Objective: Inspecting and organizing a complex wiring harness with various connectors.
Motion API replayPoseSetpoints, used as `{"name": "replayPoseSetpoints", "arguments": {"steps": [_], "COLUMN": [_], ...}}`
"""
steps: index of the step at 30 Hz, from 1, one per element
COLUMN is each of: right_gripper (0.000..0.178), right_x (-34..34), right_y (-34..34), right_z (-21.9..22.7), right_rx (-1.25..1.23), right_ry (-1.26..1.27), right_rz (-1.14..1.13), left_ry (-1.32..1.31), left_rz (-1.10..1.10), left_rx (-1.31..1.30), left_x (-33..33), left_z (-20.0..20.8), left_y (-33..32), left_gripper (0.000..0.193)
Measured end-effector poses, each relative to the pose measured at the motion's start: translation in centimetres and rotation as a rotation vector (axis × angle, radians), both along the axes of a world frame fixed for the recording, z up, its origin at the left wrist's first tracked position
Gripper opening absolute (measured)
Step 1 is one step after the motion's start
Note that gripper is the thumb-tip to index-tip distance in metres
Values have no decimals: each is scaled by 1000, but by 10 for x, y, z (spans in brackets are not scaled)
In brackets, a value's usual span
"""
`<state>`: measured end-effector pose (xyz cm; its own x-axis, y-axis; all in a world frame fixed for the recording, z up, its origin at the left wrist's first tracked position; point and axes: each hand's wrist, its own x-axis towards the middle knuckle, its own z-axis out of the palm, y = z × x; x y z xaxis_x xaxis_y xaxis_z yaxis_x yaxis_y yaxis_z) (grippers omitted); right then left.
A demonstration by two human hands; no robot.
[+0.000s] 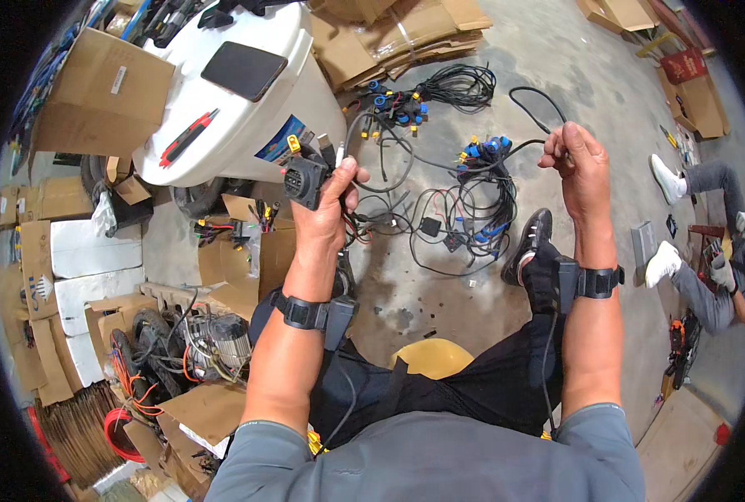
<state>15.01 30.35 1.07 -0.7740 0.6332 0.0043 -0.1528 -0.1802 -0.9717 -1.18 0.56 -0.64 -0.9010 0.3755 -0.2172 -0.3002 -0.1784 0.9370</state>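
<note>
Overhead, the left hand (326, 201) was closed around a black connector block (304, 180), fingers wrapped over its right side and thumb pressed against the wires that ran out of it, holding it up in front of the white scooter body (247, 109). A yellow plug (293, 143) and a pair of thin leads stood just above the block. The right hand (577, 159) was raised well apart to the right, its fingertips pinched together on a black cable (533, 99) that looped up and away before dropping toward the wiring harness (464, 201) spread on the concrete floor (556, 50) between the two hands. That harness was a tangle of black leads with blue and yellow connectors, and a second bundle of the same kind (439, 88) lay farther off beside flattened cardboard (398, 33). Both wrists carried black strapped bands with a cord running down each forearm. A black shoe (530, 243) rested on the floor beneath the right forearm, and a yellow stool (431, 356) showed between the person's knees. To the left lay open cardboard boxes (96, 92), white foam blocks (88, 268) and a motor with orange wires (214, 343). At the right edge another person (707, 251) sat on the floor in white gloves and white shoes.
</note>
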Motion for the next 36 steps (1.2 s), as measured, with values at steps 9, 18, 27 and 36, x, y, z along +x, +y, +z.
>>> {"name": "replayPoseSetpoints", "arguments": {"steps": [9,18,27,36], "right_gripper": [33,24,27,23], "right_x": [-4,-14,-36,-43], "right_y": [0,-37,-93,-106], "right_z": [-1,0,-1,0], "right_rx": [54,756,299,267], "right_ry": [-25,-524,-342,-276], "right_rz": [-115,285,490,560], "left_ry": [73,25,93,154], "left_rz": [136,-30,-312,-398], "left_rx": [-40,30,-127,-274], "left_x": [1,10,37,46], "left_z": [-5,-2,-3,-10], "left_y": [4,8,20,28], "left_gripper": [20,15,19,20]}}
